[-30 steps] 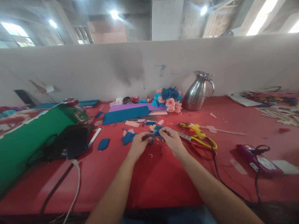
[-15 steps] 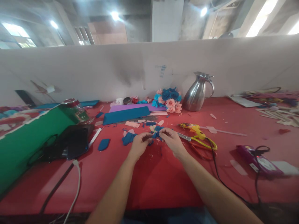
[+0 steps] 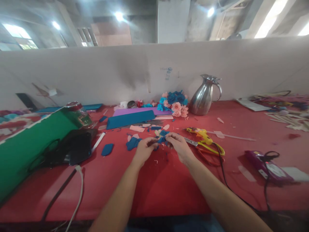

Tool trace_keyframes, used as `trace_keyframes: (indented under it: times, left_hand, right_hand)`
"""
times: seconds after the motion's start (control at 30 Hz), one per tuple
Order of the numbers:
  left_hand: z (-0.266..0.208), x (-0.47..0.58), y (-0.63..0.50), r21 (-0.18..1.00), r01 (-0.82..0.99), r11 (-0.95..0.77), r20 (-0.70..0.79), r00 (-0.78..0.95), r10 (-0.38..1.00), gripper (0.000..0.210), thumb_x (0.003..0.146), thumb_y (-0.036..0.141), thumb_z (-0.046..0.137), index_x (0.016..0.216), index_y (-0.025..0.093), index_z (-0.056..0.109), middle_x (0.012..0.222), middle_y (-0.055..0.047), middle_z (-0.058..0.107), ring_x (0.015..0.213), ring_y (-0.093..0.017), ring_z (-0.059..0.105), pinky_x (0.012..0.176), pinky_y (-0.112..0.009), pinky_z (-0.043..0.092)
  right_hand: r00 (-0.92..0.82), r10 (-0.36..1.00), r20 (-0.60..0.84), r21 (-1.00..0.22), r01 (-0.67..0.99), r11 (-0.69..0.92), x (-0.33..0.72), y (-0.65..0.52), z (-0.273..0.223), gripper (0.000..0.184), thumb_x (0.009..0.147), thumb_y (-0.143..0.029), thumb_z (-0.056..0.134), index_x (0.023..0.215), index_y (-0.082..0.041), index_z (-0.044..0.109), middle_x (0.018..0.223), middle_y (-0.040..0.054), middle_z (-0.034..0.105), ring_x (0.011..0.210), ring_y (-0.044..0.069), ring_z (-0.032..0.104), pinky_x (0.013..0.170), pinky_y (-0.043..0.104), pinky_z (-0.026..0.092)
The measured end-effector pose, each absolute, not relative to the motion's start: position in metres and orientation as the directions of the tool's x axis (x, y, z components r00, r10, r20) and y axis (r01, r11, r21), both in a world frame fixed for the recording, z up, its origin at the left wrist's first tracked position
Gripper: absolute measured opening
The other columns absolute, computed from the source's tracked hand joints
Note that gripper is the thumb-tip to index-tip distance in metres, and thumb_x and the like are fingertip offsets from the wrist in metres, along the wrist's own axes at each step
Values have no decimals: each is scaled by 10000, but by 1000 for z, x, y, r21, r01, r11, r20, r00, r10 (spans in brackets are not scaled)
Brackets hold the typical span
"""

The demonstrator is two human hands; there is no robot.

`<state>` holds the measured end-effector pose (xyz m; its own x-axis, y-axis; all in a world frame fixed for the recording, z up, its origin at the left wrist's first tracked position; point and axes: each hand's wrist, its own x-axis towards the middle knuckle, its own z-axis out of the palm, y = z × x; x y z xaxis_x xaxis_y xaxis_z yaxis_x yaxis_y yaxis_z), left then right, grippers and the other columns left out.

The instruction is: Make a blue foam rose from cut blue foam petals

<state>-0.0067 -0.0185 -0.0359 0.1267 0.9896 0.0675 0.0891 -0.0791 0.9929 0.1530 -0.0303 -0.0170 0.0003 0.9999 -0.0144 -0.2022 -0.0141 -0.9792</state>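
Note:
Between my two hands is a small piece of blue crepe paper [image 3: 162,139], pinched from both sides above the red table. My left hand [image 3: 146,147] closes thumb and fingers on its left side. On its right side my right hand [image 3: 177,145] pinches it the same way; the fingertips partly hide the paper. More cut blue paper pieces [image 3: 133,143] lie just left of my left hand. Right of my right hand lie scissors [image 3: 193,142] with yellow and red handles, and a yellow glue gun [image 3: 205,137].
Behind my hands lie a blue paper strip [image 3: 130,119] and paper roses [image 3: 176,104]; a steel jug [image 3: 204,95] stands beside them. At left are a black pouch [image 3: 79,149], a green board [image 3: 31,151] and a jar [image 3: 78,114]. A purple power box [image 3: 267,166] with cables sits right.
My hands stay in almost the same place. The right fingers have shifted slightly on the blue paper; both hands still hold it.

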Motion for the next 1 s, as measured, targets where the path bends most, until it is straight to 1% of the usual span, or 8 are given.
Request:
trace_keyframes:
  times: [0.23,0.47,0.67,0.83,1.0]
  left_hand:
    - [-34,-6,-19,996,60,-61,54,105,993,168,596,262,705,733,165,692,664,-2,659,607,-137,543,632,-263,417]
    - [-33,-7,-22,999,-29,-45,49,140,989,187,617,281,722,752,156,687,662,0,632,609,-123,529,638,-252,406]
    - [-34,-7,-19,998,-38,-55,58,73,996,196,569,257,744,729,159,688,654,2,635,605,-124,536,625,-249,409]
    - [-35,-7,-18,998,-29,-59,61,73,995,190,580,254,737,741,160,701,656,-6,650,605,-129,544,620,-250,415]
    - [-34,-7,-19,997,-34,-65,67,60,996,178,579,241,731,737,163,702,664,-4,656,613,-129,551,624,-250,418]
  right_hand:
    - [-6,1000,-5,-980,-198,-6,153,-32,-16,196,631,-365,668,652,-186,591,528,-59,516,474,80,422,517,250,301]
    - [-62,996,-62,-941,-330,-79,155,-32,-15,257,602,-401,718,675,-187,595,548,-52,545,472,76,439,500,235,292]
    - [-30,997,66,-977,-205,58,151,-34,-13,204,652,-376,676,687,-192,594,552,-54,527,494,83,437,528,246,335]
    - [-29,996,82,-982,-175,76,151,-35,-13,168,648,-335,656,722,-195,599,582,-48,547,516,92,453,538,252,348]
    - [-3,997,83,-983,-163,81,151,-33,-14,162,638,-329,659,706,-192,604,561,-47,544,517,96,460,545,257,350]
